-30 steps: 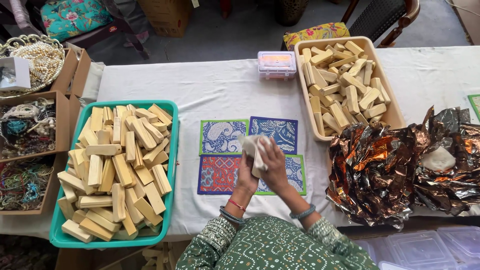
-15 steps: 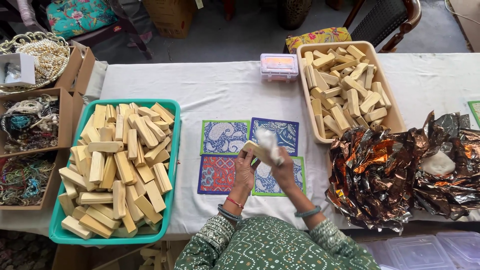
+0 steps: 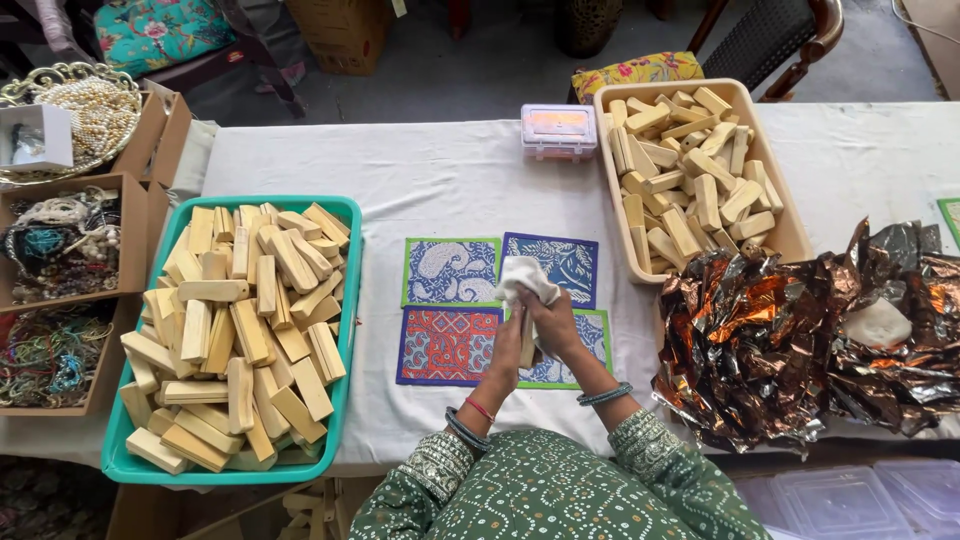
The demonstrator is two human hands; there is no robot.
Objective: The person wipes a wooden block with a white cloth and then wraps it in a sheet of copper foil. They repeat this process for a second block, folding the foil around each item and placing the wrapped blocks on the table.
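Note:
Over the patterned mats (image 3: 450,345) in the middle of the table, my left hand (image 3: 507,355) grips a small pale wooden block (image 3: 526,345) held upright. My right hand (image 3: 555,325) holds a white cloth (image 3: 525,280) against the top of that block. Both hands are close together, wrists with bangles. A teal tray (image 3: 345,330) at the left is piled with several similar wooden blocks. A beige tray (image 3: 790,235) at the upper right holds several more blocks.
Crumpled copper-coloured foil (image 3: 790,340) lies at the right with a pale lump (image 3: 877,323) on it. A small clear plastic box (image 3: 558,130) sits at the table's far edge. Cardboard boxes of beads and cords (image 3: 60,240) stand at the left. A chair (image 3: 770,40) is beyond the table.
The block has turned from lying crosswise between my hands to standing upright in my left hand, and the cloth has shifted up onto its top end.

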